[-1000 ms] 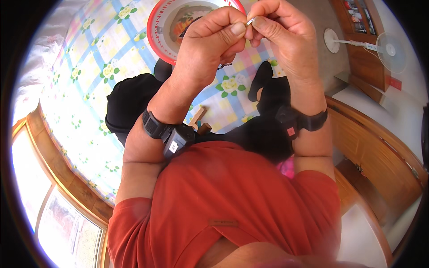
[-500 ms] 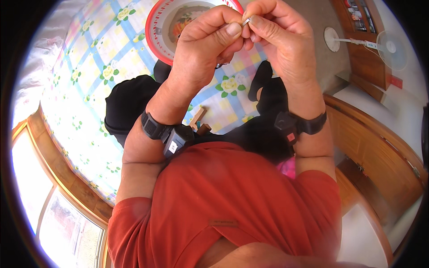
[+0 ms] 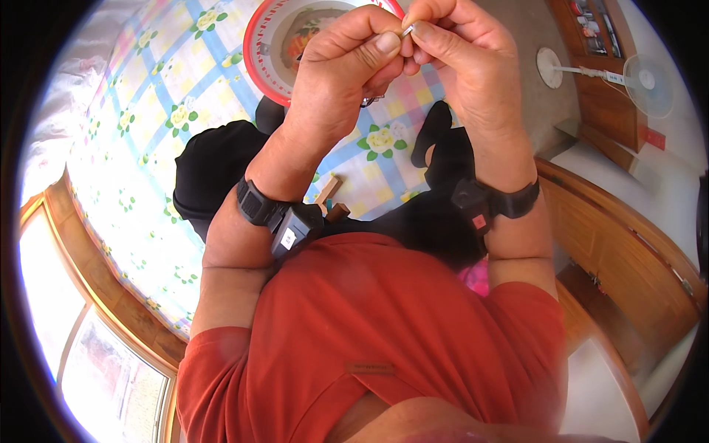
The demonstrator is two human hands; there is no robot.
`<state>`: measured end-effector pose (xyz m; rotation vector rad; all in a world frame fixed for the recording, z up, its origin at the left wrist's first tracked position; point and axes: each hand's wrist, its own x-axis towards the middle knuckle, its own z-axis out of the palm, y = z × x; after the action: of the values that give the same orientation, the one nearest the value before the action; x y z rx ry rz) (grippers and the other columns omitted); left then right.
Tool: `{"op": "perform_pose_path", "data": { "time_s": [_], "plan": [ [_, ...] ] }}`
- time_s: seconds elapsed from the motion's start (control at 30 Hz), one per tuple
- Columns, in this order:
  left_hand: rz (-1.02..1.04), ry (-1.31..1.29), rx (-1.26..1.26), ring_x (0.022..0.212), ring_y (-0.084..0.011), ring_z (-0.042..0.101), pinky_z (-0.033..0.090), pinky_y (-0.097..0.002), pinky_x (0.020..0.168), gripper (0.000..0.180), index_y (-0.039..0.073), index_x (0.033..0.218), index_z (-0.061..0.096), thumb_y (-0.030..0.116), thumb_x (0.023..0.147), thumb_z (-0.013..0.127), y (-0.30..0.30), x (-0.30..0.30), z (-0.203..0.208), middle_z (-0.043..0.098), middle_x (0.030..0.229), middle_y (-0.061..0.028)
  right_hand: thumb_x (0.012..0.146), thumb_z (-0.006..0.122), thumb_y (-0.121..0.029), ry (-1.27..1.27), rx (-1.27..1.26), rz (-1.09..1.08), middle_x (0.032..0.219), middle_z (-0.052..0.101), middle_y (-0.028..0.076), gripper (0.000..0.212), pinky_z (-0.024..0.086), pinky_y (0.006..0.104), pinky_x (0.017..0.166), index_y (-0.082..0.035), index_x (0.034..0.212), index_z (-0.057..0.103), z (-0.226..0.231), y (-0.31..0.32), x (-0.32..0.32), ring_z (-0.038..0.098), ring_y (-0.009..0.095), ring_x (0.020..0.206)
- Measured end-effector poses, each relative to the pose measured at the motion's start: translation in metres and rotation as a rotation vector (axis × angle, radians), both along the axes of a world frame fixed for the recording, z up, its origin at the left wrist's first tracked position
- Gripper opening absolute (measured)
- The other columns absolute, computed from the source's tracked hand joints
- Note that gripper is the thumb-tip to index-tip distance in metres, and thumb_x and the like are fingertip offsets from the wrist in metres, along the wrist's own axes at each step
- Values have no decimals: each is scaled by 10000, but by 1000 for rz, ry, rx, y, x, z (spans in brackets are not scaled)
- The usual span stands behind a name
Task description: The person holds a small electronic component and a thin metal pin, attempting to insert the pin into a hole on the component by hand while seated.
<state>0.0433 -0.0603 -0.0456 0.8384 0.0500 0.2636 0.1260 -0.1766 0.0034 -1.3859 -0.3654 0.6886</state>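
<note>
My left hand (image 3: 332,77) and my right hand (image 3: 476,77) meet at the top of the view. Their thumbs and fingers pinch a small, thin, whitish piece (image 3: 408,31), too tiny and too covered to name. Both hands are closed, fingertips almost touching. Behind my left hand, partly covered by it, is a white basin with a red rim (image 3: 252,63); a coloured picture shows on its bottom. A small dark looped thing (image 3: 374,100) peeks out below the left fingers; its kind is unclear.
I sit with bent legs in black trousers on a flowered, checked cloth (image 3: 148,148). Wooden blocks (image 3: 329,190) lie close to my lap. A window is at the lower left. To the right are a white fan (image 3: 646,77) and wooden cabinets (image 3: 628,251).
Both hands keep their pinch on the small piece and have barely moved. The left hand has shifted very slightly, showing a bit more of the dark looped thing.
</note>
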Motion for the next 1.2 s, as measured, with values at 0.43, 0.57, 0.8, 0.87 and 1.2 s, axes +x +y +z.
{"op": "perform_pose_path", "data": {
  "time_s": [0.43, 0.57, 0.8, 0.87, 1.2],
  "plan": [
    [-74, 64, 177, 502, -35, 303, 226, -192, 480, 165, 39, 922, 574, 118, 969, 438, 8, 0, 12, 460, 623, 29, 862, 607, -14, -117, -30, -29, 802, 607, 11, 31, 445, 175, 657, -13, 891, 597, 2, -3, 1, 561, 63, 702],
    [-59, 105, 211, 495, -35, 299, 233, -189, 475, 166, 42, 907, 568, 118, 970, 434, 6, -1, 15, 437, 590, 32, 854, 621, -18, -262, -87, -49, 800, 609, 4, 29, 438, 171, 655, -15, 877, 604, 2, -2, 2, 552, 51, 710],
    [28, 111, 213, 517, -41, 321, 246, -188, 490, 170, 36, 933, 585, 117, 968, 439, 2, -2, 11, 458, 618, 29, 863, 621, -45, -148, -125, -93, 803, 603, 3, 47, 436, 171, 648, -16, 882, 590, 11, 6, -4, 547, 46, 713],
    [25, 99, 198, 527, -42, 328, 253, -192, 495, 168, 33, 945, 591, 109, 967, 443, 5, -1, 9, 470, 632, 28, 870, 615, -53, -114, -69, -81, 804, 597, 6, 57, 440, 173, 646, -16, 892, 579, 3, 5, -2, 548, 50, 707],
    [73, -65, 380, 628, -63, 484, 390, -205, 543, 112, 16, 945, 613, 25, 936, 501, 11, -2, 8, 590, 777, -17, 873, 602, -51, 205, 143, -72, 782, 571, 5, 57, 451, 176, 568, -25, 893, 554, -2, 12, -5, 550, 70, 635]
  ]
}}
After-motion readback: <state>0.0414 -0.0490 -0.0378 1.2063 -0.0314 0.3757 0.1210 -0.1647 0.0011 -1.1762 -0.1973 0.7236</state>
